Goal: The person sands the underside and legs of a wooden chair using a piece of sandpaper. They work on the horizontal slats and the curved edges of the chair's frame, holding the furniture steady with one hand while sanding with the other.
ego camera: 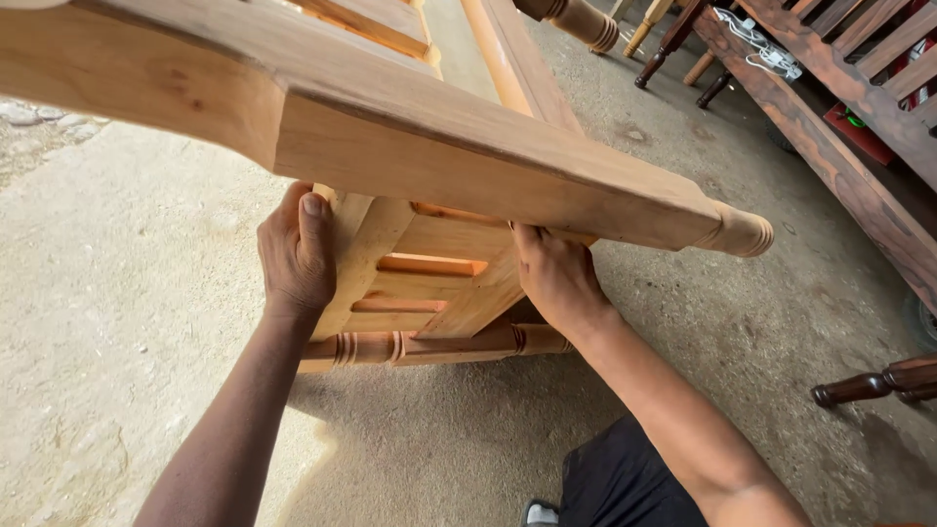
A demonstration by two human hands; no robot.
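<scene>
Both forearms extend forward and upward from the bottom edge of the view. The left hand (296, 252) grips a slanted side board (363, 256) of the wooden frame (468, 156), thumb up along the board edge, fingers wrapped behind it. The right hand (554, 278) presses against the underside of the top rail, fingers hidden behind the wood (whether they clench cannot be told). The frame is unfinished light-brown timber, tilted above the concrete floor (127, 293), filling the upper half of the view. Its rail ends in a rounded turned knob (742, 232). Below the hands runs a turned rail (429, 344) with ringed grooves. Dark stained furniture (830, 127) stands at the upper right, well apart.
</scene>
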